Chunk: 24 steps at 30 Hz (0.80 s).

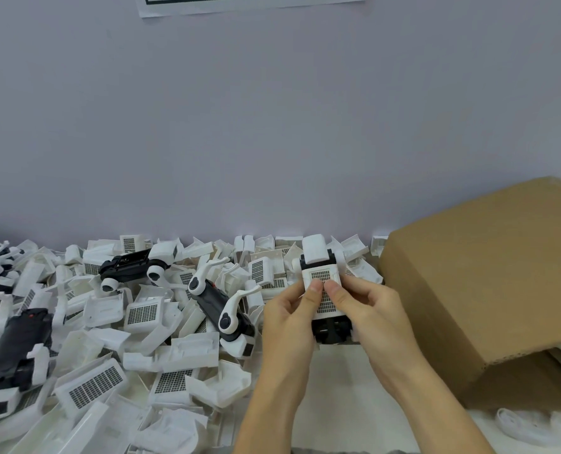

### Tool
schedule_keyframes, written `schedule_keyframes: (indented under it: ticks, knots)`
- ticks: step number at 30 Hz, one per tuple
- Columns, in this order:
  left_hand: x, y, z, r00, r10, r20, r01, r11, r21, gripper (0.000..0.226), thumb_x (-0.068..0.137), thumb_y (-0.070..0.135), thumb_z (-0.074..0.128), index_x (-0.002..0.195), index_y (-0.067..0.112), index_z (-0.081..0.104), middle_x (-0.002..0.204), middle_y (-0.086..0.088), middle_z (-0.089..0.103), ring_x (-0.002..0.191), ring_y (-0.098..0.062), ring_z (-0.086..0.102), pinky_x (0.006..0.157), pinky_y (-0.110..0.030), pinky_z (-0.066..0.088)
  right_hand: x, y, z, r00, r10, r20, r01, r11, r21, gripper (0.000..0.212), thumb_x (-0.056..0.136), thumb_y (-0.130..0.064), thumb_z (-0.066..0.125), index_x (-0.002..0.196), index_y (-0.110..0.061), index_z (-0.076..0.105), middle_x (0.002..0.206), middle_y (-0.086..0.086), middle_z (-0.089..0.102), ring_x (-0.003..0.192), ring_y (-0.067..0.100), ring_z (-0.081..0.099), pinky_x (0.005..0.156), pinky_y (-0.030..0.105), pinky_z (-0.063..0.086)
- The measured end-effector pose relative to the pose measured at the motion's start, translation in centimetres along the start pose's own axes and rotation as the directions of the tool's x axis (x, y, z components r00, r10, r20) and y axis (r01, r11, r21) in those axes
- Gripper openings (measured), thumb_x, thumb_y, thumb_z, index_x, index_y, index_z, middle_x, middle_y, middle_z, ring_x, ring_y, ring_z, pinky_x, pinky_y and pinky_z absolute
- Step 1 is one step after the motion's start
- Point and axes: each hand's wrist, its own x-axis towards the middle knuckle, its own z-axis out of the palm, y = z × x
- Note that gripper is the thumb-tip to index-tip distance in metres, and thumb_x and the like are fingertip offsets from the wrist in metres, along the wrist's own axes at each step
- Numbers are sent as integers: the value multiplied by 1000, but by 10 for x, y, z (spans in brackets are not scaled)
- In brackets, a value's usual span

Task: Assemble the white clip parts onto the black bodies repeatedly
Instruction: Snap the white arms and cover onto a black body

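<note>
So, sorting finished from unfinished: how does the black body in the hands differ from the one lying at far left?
The held body is gripped by the left hand and right hand, thumbs pressing a white grille part onto it. The far-left body lies untouched in the pile, top bare. Both are black with white parts attached.

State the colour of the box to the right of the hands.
The cardboard box is plain brown, seen in the head view.
</note>
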Motion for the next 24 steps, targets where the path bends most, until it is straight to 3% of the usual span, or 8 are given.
schedule_keyframes:
  ticks: [6, 8, 12, 16, 20, 24]
  knots:
    - [3, -2, -4, 998, 55, -38, -51, 994, 101, 25, 103, 17, 53, 111, 10, 76, 103, -10, 78, 104, -26, 74, 97, -47, 57, 1, 1, 2, 997, -72, -3, 71, 992, -105, 17, 96, -18, 65, 106, -22, 78, 96, -9, 79, 92, 5, 74, 76, 22, 59]
    - [2, -3, -5, 998, 54, -19, -52, 995, 86, 25, 103, 17, 54, 113, 12, 76, 105, -10, 78, 106, -27, 73, 96, -46, 57, 1, 0, 0, 999, -46, 8, 46, 997, -63, 17, 96, -19, 65, 108, -21, 78, 97, -6, 79, 93, 9, 75, 75, 26, 61]
    - [1, -2, -4, 998, 1, 61, -3, 1000, 23, 25, 100, 15, 60, 121, 12, 73, 113, -14, 75, 112, -32, 70, 102, -60, 50, 2, -1, -5, 1000, 2, 5, -2, 1000, 8, 21, 97, -26, 62, 109, -20, 78, 98, 0, 79, 95, 16, 75, 82, 41, 61]
    - [2, -2, -4, 999, -3, 40, 2, 1000, 26, 28, 101, 7, 56, 125, 11, 70, 110, -13, 77, 110, -33, 71, 104, -60, 49, 2, -2, -17, 992, 23, 123, -25, 1000, 11, 24, 98, -16, 60, 116, -21, 76, 109, 3, 77, 106, 22, 72, 91, 47, 56]
    - [2, -1, -5, 1000, -7, -10, 7, 1000, 8, 28, 101, 6, 56, 125, 10, 69, 108, -13, 77, 107, -34, 72, 102, -60, 49, 2, -2, -15, 996, -32, 86, 41, 994, -101, 25, 98, -10, 61, 109, -28, 76, 103, -5, 78, 99, 14, 74, 87, 41, 60]
    - [1, 1, -4, 1000, -17, -19, 16, 999, -41, 34, 93, 19, 67, 125, 8, 68, 108, -15, 77, 106, -34, 73, 102, -61, 49, 2, -1, -12, 996, -87, 2, 87, 995, -57, 14, 92, -15, 70, 96, -25, 79, 91, -5, 79, 88, 11, 76, 75, 26, 62]
